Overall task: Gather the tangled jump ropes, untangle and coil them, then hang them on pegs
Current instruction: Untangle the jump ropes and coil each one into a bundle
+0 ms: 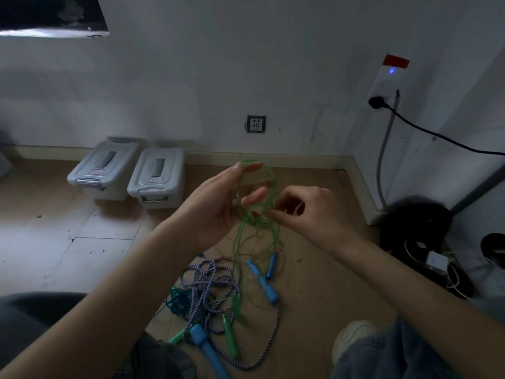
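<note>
Hands up in the middle of the view, both working a green rope (255, 203) above the floor (314, 283). The left hand (218, 206) is raised with its palm turned inward, fingers mostly straight and slightly spread, and loops of the green rope are wound around them, thumb tip at the top of the coil. The right hand (306, 212) sits just beside it, fingers curled, thumb and forefinger pinching a strand at the coil's lower right edge. From the coil the loose green rope drops straight down to the floor, thin and see-through, so its exact path through the heap is hard to follow.

Down there lies the rest of the tangle: a purple-and-white braided rope (210, 285) in a loose heap, a dark teal cord (177, 300) bunched at its left, blue handles (266, 280) to the right, green handles (229, 335) and a bigger blue handle (203, 343) nearer the person's knees.

Two grey lidded boxes (131, 173) sit side by side against the wall (191, 77) on the left. A wall socket (256, 123) shows beyond the hands, and a black cable (437, 135) runs from a power strip (385, 86) on the right.
</note>
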